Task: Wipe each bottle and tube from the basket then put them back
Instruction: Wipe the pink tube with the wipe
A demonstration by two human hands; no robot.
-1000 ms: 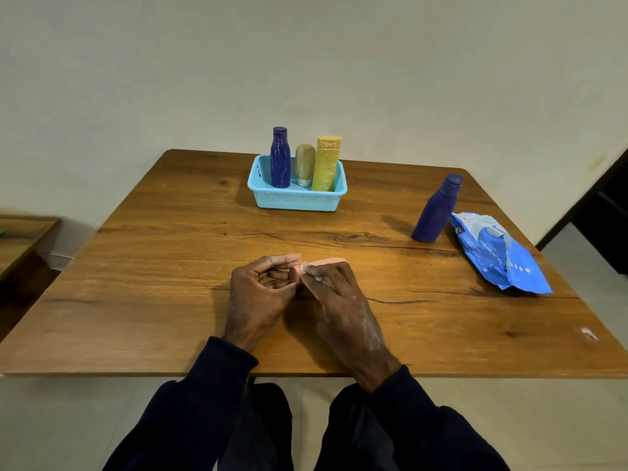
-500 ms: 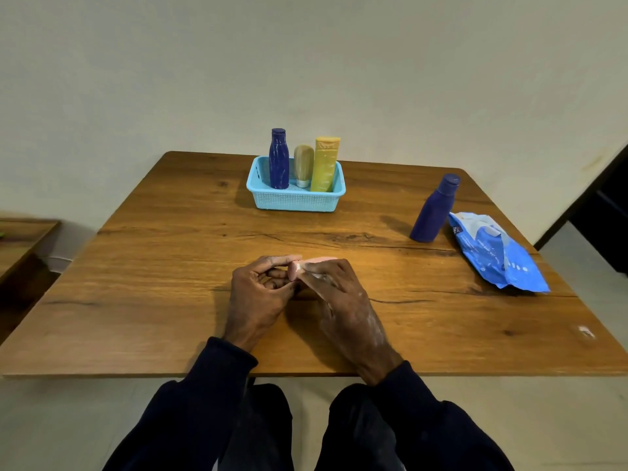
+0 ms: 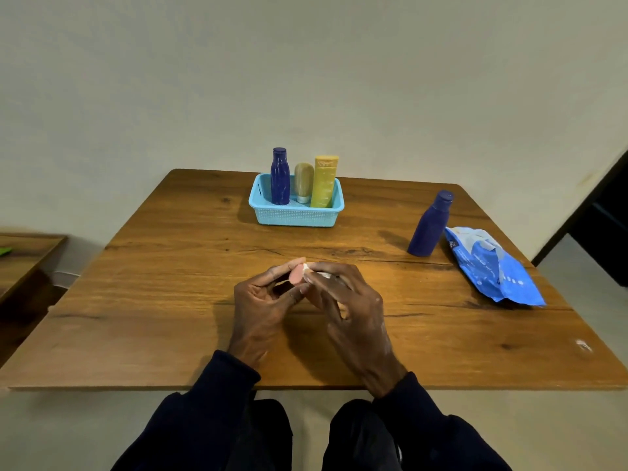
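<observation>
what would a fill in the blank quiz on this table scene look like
1. The basket holds ____ containers.
2. The bottle outside it, beside the pack, is ____ in colour.
3. The left hand and right hand hold a small ____ item between them.

Missing words: three; blue; pink

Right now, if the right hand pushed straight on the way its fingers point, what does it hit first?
The pink tube, pinched in the left hand: the right hand holds a white wipe against its end. Past that, probably bare table toward the basket, though depth is unclear.
</observation>
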